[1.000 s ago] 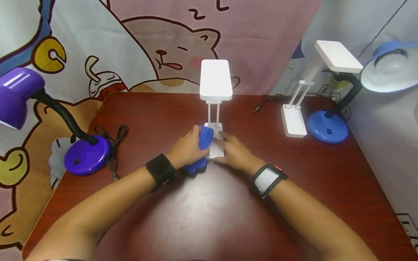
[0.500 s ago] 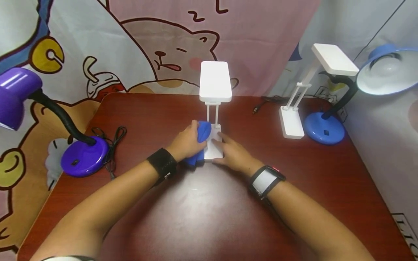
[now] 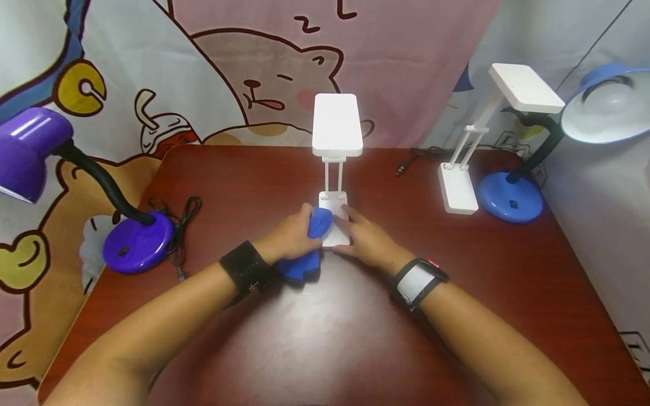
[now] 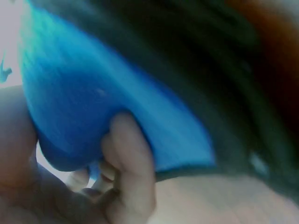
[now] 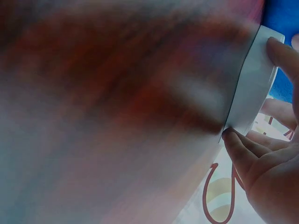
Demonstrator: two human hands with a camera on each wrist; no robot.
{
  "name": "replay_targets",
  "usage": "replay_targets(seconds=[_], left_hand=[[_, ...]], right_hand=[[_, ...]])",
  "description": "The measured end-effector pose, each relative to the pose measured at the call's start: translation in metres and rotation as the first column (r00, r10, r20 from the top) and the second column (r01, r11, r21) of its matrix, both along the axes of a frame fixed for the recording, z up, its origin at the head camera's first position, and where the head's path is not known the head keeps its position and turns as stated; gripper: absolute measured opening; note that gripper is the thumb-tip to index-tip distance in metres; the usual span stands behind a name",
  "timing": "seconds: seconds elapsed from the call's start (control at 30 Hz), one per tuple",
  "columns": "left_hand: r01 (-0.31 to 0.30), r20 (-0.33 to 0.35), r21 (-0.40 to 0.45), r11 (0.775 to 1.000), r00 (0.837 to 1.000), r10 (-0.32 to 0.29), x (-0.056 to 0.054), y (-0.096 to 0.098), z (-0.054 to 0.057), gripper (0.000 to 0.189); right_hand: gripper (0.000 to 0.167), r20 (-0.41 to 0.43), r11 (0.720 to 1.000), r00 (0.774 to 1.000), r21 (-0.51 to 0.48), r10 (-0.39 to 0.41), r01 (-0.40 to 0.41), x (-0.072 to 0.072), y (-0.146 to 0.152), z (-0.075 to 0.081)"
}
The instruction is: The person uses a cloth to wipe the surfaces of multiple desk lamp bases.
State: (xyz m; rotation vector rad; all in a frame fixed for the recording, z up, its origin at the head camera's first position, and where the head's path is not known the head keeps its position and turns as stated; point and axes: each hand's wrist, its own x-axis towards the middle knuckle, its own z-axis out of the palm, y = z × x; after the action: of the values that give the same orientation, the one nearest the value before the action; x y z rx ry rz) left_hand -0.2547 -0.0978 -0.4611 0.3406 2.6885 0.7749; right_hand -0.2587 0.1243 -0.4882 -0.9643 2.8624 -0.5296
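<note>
A white desk lamp (image 3: 337, 125) with a flat rectangular head stands upright in the middle of the table. My left hand (image 3: 293, 234) grips a bunched blue cloth (image 3: 321, 222) at the left side of the lamp's base (image 3: 333, 198). The cloth's loose end hangs down beside the hand, and in the left wrist view the blue cloth (image 4: 79, 93) lies within curled fingers. From the right, my right hand (image 3: 370, 239) holds the base, thumb at its near edge and fingers spread over it. The right wrist view shows fingertips (image 5: 236, 144) against the white base (image 5: 252, 79).
A purple gooseneck lamp (image 3: 139, 242) with a coiled black cord (image 3: 185, 217) stands at the left. At the back right are a second white lamp (image 3: 458, 189) and a blue gooseneck lamp (image 3: 510, 197). A black plug (image 3: 402, 168) lies near the back edge, before a printed curtain (image 3: 406, 67).
My left hand and the blue cloth slid forward slightly, then back toward me along the base's left side. The right hand stays on the base.
</note>
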Motion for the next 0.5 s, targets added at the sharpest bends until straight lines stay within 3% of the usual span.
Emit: replay_targets(seconds=[0.13, 0.23, 0.37, 0.5], left_hand=[[-0.066, -0.024, -0.055, 0.996, 0.998, 0.065, -0.021, -0.013, 0.004, 0.062], [-0.135, -0.084, -0.039, 0.99, 0.988, 0.132, -0.042, -0.023, 0.003, 0.063], [-0.164, -0.113, 0.102, 0.981, 0.978, 0.176, -0.069, -0.029, -0.005, 0.062], [-0.099, -0.089, 0.228, 0.969, 0.989, 0.122, -0.091, -0.022, -0.009, 0.059]], right_hand=[[0.079, -0.007, 1.0, 1.0, 0.007, -0.008, 0.008, 0.001, 0.003, -0.001], [0.079, -0.029, 1.0, 1.0, 0.009, -0.01, 0.01, 0.002, 0.004, -0.003], [0.079, -0.049, 1.0, 0.999, 0.016, 0.0, 0.0, 0.002, 0.003, -0.003], [0.078, -0.056, 0.999, 0.998, 0.032, 0.002, 0.0, 0.003, 0.0, -0.003]])
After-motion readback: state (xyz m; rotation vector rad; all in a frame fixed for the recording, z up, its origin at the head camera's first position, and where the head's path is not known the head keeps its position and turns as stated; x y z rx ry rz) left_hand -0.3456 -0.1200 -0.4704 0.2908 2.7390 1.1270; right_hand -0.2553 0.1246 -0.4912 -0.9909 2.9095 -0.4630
